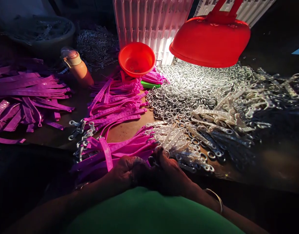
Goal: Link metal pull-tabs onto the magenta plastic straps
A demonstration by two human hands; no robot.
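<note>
My left hand (127,170) is closed close to my body, and a bit of magenta strap (148,163) shows at its fingertips. Almost touching it, my right hand (170,172) is also closed, thumb up. A small dark ring-like piece shows between the two; shadow hides most of what the fingers grip. Behind my left hand lies a bundle of magenta straps (129,148), several with metal clasps (84,135) on their left ends. Just beyond my right hand is a heap of silvery embossed metal strips with ring ends (173,139).
Loose metal rings (188,87) cover the table under a red lamp (212,42). A red bowl (136,60) stands at the back, an orange bottle (78,66) to its left. More purple straps (29,94) lie far left, near a tub (49,42) of metal parts.
</note>
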